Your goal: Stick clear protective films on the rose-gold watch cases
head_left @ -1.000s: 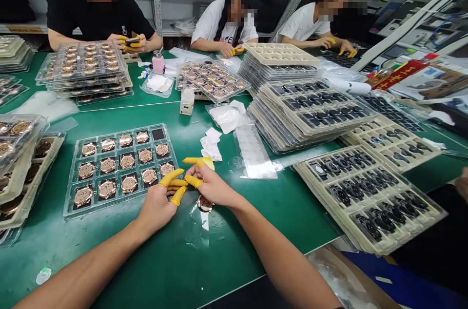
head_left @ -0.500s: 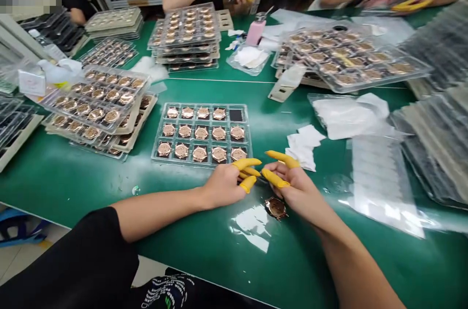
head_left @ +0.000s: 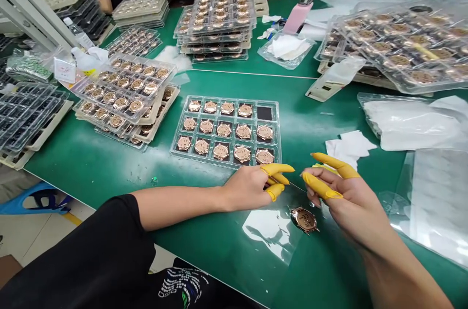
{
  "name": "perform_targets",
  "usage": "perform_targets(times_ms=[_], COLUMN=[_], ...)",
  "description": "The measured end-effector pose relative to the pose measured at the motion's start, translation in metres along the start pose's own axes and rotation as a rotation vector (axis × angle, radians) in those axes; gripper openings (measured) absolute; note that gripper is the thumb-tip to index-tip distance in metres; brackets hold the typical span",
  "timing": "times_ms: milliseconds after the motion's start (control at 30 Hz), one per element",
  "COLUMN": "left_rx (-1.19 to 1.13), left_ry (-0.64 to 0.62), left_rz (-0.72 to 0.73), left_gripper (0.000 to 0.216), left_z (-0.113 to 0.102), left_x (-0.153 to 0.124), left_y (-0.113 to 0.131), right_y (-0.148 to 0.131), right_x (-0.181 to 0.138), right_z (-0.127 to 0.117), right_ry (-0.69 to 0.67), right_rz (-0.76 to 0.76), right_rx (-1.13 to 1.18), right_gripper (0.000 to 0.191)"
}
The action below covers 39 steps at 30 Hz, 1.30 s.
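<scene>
Watch case (head_left: 305, 220) lies on the green table (head_left: 204, 226), left of and just beside the right hand (head_left: 347, 197). Right hand is half-open, yellow-capped fingers (head_left: 340, 165) parted; left hand (head_left: 252, 187) is loosely curled. Cannot tell whether either grips anything.

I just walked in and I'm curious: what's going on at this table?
Someone's left hand and right hand, both in yellow finger covers, face each other over a green table with a gap between them. I can't tell whether either holds something small. One strapless watch lies near the right hand. Beyond the left hand, a clear tray holds fourteen more, its far right compartment having none.
</scene>
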<state>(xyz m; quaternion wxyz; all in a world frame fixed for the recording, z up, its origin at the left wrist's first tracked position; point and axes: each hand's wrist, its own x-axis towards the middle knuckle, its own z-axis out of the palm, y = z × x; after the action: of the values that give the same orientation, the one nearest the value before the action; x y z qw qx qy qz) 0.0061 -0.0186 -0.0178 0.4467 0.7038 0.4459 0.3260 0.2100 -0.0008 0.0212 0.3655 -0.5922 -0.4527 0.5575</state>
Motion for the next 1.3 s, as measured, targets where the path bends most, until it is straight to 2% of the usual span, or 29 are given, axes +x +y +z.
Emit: perform_targets(times_ms=[133,233,333,433,567,667,800,867,1000,1167,1300], left_rx=[0.242,0.42,0.524,0.585,0.59,0.537,0.418,0.375,0.346,0.314,0.306], left_ry=[0.057,0.068,0.077,0.087,0.029,-0.064,-0.275,-0.328,-0.376,-0.465,-0.451], left_rz=[0.076,0.144,0.212,0.309,0.377,0.299,0.231,0.214,0.215,0.218,0.217], left_gripper=[0.045,0.039,0.036,0.036,0.03,0.033,0.026,0.024,0.023,0.023,0.02], left_z=[0.002,0.004,0.006,0.005,0.001,-0.003,-0.01,-0.013,-0.019,-0.023,-0.02], left_x=[-0.001,0.0,0.001,0.002,0.007,0.01,0.012,0.014,0.018,0.02,0.021], left_y=[-0.001,-0.003,-0.003,-0.001,0.005,0.01,0.016,0.019,0.023,0.024,0.022], right_y=[-0.028,-0.063,-0.096,-0.115,-0.118,-0.113,-0.106,-0.103,-0.099,-0.101,-0.1], right_x=[0.009,0.03,0.062,0.095,0.131,0.148,0.157,0.158,0.158,0.155,0.155], right_z=[0.01,0.04,0.087,0.146,0.214,0.241,0.25,0.25,0.249,0.25,0.25], right_ry=[-0.005,-0.134,-0.33,-0.536,-0.699,-0.766,-0.792,-0.77,-0.68,-0.67,-0.659], right_rz=[-0.056,-0.169,-0.283,-0.336,-0.4,-0.432,-0.442,-0.462,-0.528,-0.528,-0.569], right_rx=[-0.024,-0.115,-0.165,-0.225,-0.489,-0.658,-0.718,-0.777,-0.949,-0.96,-1.02], right_gripper=[0.059,0.06,0.058,0.052,0.043,0.038,0.037,0.038,0.04,0.043,0.032])
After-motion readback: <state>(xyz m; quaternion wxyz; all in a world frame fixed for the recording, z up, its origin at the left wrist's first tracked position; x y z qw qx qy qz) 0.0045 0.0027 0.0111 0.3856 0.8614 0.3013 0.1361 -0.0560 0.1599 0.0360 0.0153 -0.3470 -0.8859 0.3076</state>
